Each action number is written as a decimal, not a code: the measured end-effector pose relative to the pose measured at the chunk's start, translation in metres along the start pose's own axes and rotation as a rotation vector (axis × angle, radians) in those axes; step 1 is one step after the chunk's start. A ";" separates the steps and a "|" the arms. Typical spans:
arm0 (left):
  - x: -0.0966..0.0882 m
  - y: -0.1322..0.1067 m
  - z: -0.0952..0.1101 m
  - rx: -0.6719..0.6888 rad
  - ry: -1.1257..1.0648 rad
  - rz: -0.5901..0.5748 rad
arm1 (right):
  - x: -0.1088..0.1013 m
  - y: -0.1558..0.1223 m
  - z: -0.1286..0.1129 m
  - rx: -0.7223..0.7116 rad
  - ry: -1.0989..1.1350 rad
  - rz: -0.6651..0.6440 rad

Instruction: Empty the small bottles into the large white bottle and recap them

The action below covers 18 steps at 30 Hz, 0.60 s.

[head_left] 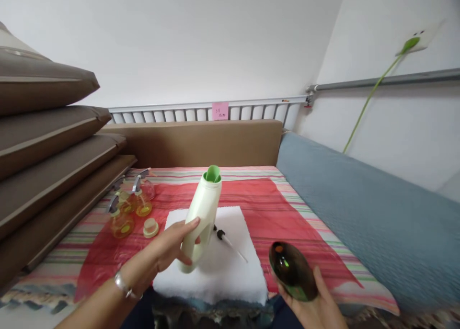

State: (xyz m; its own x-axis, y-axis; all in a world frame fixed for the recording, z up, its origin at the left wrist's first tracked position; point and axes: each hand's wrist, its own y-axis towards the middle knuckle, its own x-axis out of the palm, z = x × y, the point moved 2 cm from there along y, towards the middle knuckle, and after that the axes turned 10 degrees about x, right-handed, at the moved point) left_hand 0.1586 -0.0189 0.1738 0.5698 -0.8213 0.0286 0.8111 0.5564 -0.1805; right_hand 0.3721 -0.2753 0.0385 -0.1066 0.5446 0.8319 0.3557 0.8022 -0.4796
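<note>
My left hand [183, 243] is closed around the lower body of a large pale green bottle [203, 204]. The bottle stands slightly tilted to the right above a white cloth [230, 290], with a bright green pouring spout [212, 174] in its uncapped mouth. Lower right, a dark brown, glossy bottle [293, 271] lies tilted in my right hand [316, 300], its far end pointing up and left. Motion blurs it a little. Between the two bottles, a black pump head with a white tube [230, 245] rests on the cloth. Left of my left hand sits a pale cap [151, 227].
Several clear pump bottles with yellow or pink liquid, such as one at the front [121, 223], stand at left on a red plastic sheet [287, 219]. Stacked brown cushions [53, 142] rise beside them. A blue-covered bolster [359, 199] borders the right, a brown board [201, 142] the back.
</note>
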 end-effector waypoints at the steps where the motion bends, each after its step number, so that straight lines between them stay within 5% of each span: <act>1: -0.008 -0.006 -0.012 -0.017 0.002 0.030 | 0.013 0.001 -0.002 -0.003 -0.026 -0.012; 5: -0.029 -0.023 -0.035 -0.050 0.004 0.076 | 0.076 0.010 -0.005 -0.038 -0.174 -0.065; 11: -0.044 -0.036 -0.023 -0.044 0.106 0.035 | 0.170 0.028 -0.006 -0.140 -0.369 -0.143; 18: -0.056 -0.023 -0.015 -0.067 0.256 0.002 | 0.231 0.044 -0.015 -0.197 -0.518 -0.164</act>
State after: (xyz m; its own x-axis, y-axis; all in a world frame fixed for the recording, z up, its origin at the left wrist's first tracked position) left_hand 0.1061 0.0130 0.1614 0.5124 -0.8302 -0.2195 0.7948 0.5553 -0.2448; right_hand 0.3773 -0.1180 0.2139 -0.5980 0.5055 0.6220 0.4567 0.8526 -0.2538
